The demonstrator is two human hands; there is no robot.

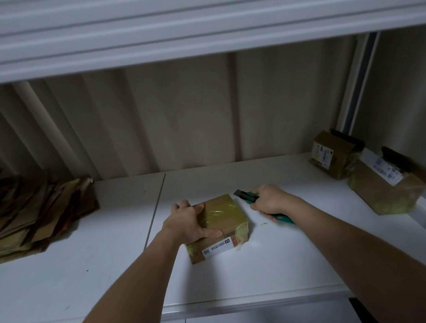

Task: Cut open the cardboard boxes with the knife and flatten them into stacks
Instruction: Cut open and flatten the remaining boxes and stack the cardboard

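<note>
A small taped cardboard box (225, 218) with a white label on its near side sits in the middle of the white shelf (274, 264). My left hand (189, 220) grips its left top edge, thumb along the near side. To the right of the box, my right hand (269, 199) is closed around a green utility knife (249, 196). Its dark blade points left toward the box's far right corner, a little apart from it.
A stack of flattened cardboard (34, 215) lies at the left end of the shelf. Two more taped boxes (335, 153) (388, 186) with open flaps stand at the far right. An upper shelf (200, 26) hangs overhead. The shelf's front edge runs near my forearms.
</note>
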